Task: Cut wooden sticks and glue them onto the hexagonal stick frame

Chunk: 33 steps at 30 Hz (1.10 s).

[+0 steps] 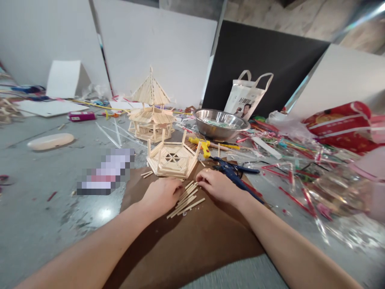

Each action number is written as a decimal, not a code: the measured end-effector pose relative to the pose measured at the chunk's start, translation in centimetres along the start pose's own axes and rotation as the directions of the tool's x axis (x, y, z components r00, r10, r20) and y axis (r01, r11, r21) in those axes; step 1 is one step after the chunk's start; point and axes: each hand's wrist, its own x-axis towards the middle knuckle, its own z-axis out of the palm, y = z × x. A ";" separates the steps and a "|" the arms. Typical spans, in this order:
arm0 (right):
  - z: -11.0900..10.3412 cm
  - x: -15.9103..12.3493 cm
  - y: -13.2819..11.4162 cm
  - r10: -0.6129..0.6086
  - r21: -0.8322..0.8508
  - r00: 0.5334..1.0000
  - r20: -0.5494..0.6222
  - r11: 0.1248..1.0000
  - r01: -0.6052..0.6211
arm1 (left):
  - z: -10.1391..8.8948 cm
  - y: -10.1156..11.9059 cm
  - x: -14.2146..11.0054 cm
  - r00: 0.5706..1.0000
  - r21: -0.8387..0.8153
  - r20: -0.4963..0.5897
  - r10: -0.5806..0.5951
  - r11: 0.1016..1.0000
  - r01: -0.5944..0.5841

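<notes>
Several thin wooden sticks (pixel 186 202) lie in a loose pile on a brown cloth (pixel 192 249). At the pile's left edge is my left hand (pixel 162 196), fingers curled inward; what they hold, if anything, is hidden. My right hand (pixel 217 185), with a ring on one finger, closes its fingertips at the upper right ends of the sticks, apparently pinching one. Just beyond both hands sits a six-sided stick frame (pixel 173 160) with short upright posts round its rim and a spoked opening in its floor.
Behind stands a stick pavilion (pixel 152 108) with a pointed roof. Right of the frame are a yellow glue gun (pixel 204 146), blue-handled pliers (pixel 233 174) and a steel bowl (pixel 221 123). A blurred-out flat object (pixel 106 172) lies left; plastic scraps (pixel 300 172) litter the right.
</notes>
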 end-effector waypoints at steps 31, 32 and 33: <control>-2.7 6.4 6.3 0.539 -0.003 0.767 -0.349 0.818 -0.576 | 0.0 0.2 0.2 0.995 -0.217 -0.074 0.066 0.973 -0.081; -2.6 7.2 6.7 0.562 -0.005 0.755 -0.337 0.801 -0.599 | 0.1 0.3 0.2 0.994 -0.207 -0.067 0.082 0.974 -0.094; -2.5 8.0 7.1 0.585 -0.004 0.743 -0.325 0.785 -0.620 | 0.1 0.3 0.2 0.993 -0.199 -0.061 0.097 0.974 -0.107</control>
